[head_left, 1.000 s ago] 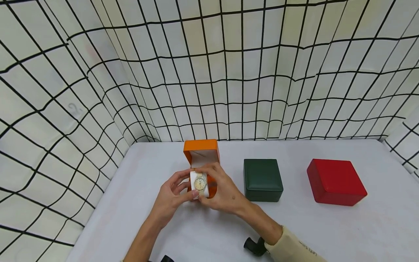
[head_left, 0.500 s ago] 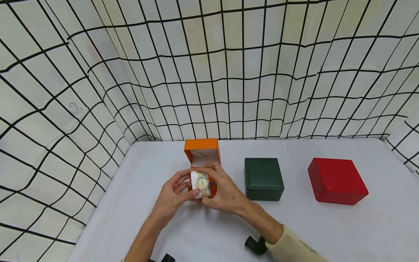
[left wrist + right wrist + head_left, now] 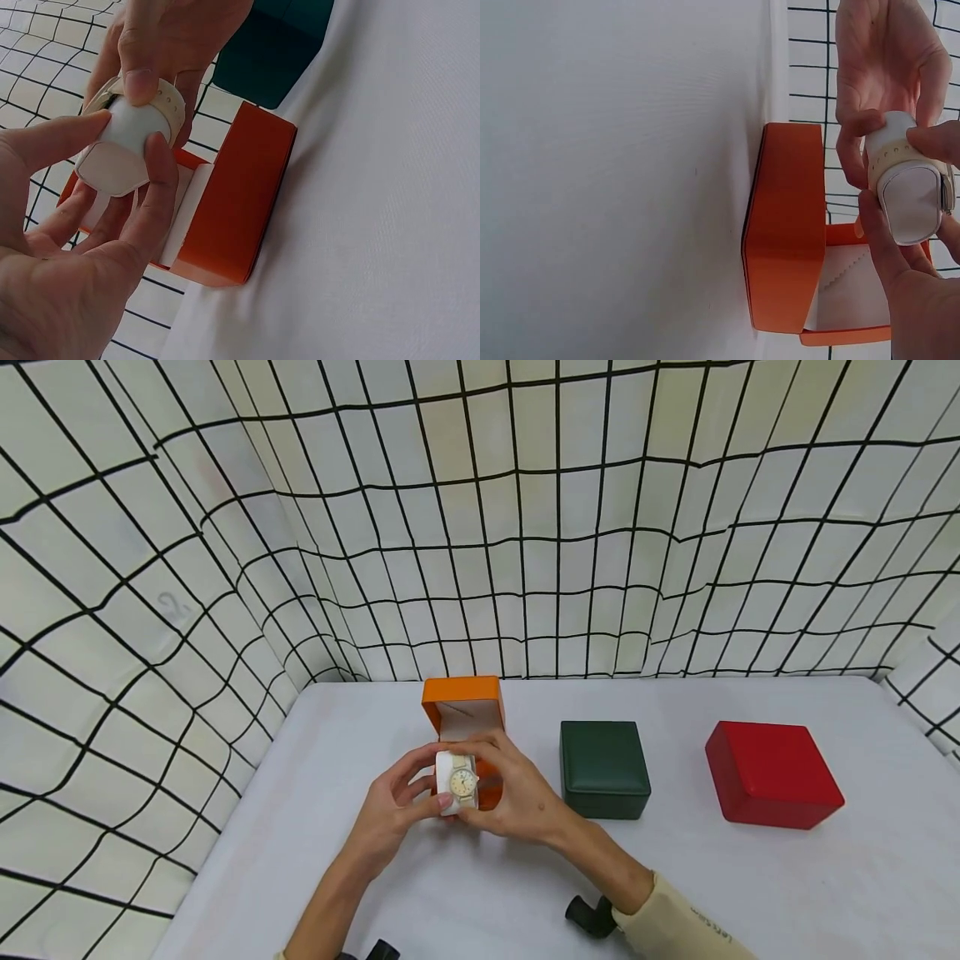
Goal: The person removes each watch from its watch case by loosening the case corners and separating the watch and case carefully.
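Observation:
A wristwatch (image 3: 463, 782) with a round pale dial and cream strap is wrapped around a white cushion (image 3: 444, 777). My left hand (image 3: 386, 814) pinches the cushion between thumb and fingers at its left end. From the right, my right hand (image 3: 521, 793) grips the watch, fingers over the top and thumb below. In the left wrist view, holes show along the strap (image 3: 174, 105), and the right thumb presses by its edge. Just beyond the hands stands an orange box (image 3: 461, 692) with its lid raised and a white lining; the hands partly hide its base.
To the right of the hands a closed green box (image 3: 603, 768) sits on the white-covered table (image 3: 675, 893). Farther right is a closed red box (image 3: 776, 777). Black-grid netting over white sheeting (image 3: 555, 527) rises behind the table and at both sides.
In the head view the watch dial has shifted slightly right relative to the cushion, more of whose left part shows. The right hand has moved slightly right; the boxes stay put.

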Motion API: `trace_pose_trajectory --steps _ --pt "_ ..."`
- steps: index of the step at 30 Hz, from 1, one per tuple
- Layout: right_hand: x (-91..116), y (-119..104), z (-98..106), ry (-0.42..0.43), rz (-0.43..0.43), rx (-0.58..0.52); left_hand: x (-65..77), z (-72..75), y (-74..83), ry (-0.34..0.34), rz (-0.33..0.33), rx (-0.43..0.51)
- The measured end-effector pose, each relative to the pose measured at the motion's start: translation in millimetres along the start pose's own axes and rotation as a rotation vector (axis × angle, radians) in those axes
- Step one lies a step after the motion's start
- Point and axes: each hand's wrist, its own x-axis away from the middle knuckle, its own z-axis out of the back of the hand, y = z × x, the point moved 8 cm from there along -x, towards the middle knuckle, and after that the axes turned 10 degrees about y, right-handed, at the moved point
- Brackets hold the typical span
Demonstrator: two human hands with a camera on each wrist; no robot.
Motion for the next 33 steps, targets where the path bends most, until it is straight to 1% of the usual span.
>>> trace_pose_trajectory --steps 4,8,15,20,25,30,33 --pt "0.0 0.5 2.1 0.003 0.007 -0.002 0.9 -1.6 0.9 -0.012 0.009 0.011" --pt "-1.3 1.0 3.6 0.008 0.011 0.005 1.1 -1.8 0.2 -0.016 0.041 0.025" --pt "-1.5 3.5 5.1 0.009 -0.022 -0.016 -0.9 -1.1 -4.1 -0.011 0.085 0.021" --pt "-2.1 5.1 4.6 -0.001 -0.056 -0.049 -0.6 -1.1 -4.6 -0.012 0.089 0.032" --pt "-3.3 5.9 3.1 -0.019 -0.059 -0.075 0.0 -1.1 -3.4 -0.004 0.086 0.038" --pt "-4.0 5.6 1.8 -0.04 -0.058 -0.092 -1.1 -0.4 -4.4 0.026 0.098 0.025" --pt "-4.4 5.3 2.2 -0.05 -0.058 -0.105 -1.3 -0.8 -5.5 0.025 0.111 0.033"
